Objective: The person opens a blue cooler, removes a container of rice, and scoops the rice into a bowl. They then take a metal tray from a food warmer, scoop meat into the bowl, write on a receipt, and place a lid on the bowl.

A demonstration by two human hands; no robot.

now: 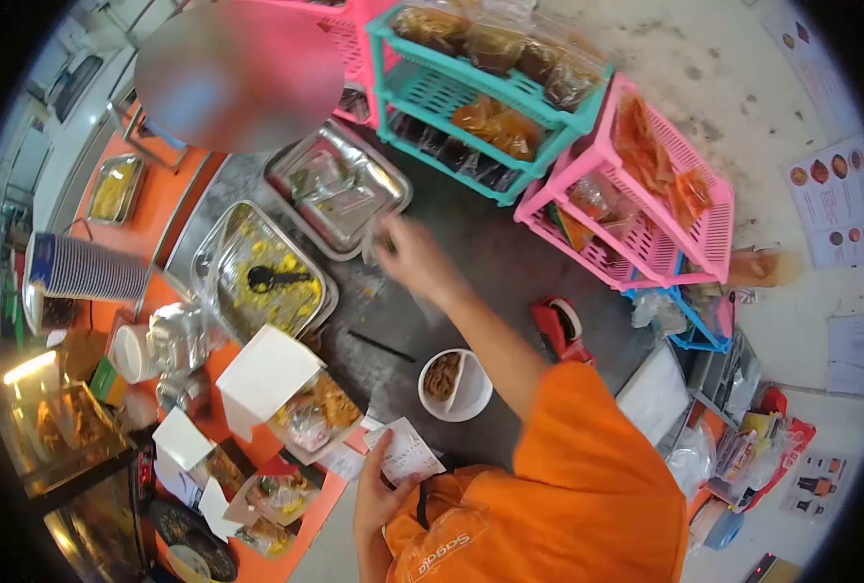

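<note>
My left hand, at the bottom centre, is closed on a white printed paper slip. My right hand reaches forward to the right edge of a metal tray holding clear plastic packets. Its fingers are closed and blurred, with something translucent at them that I cannot make out. Left of it lies a second metal tray with yellow food bits and a black utensil. Between my hands, a round white bowl has brown food in one compartment, and a black stick lies beside it.
Teal and pink racks with bagged food stand at the back right. A red tape dispenser sits right of the bowl. Open food boxes and stacked cups are on the left. A blurred person is beyond the trays.
</note>
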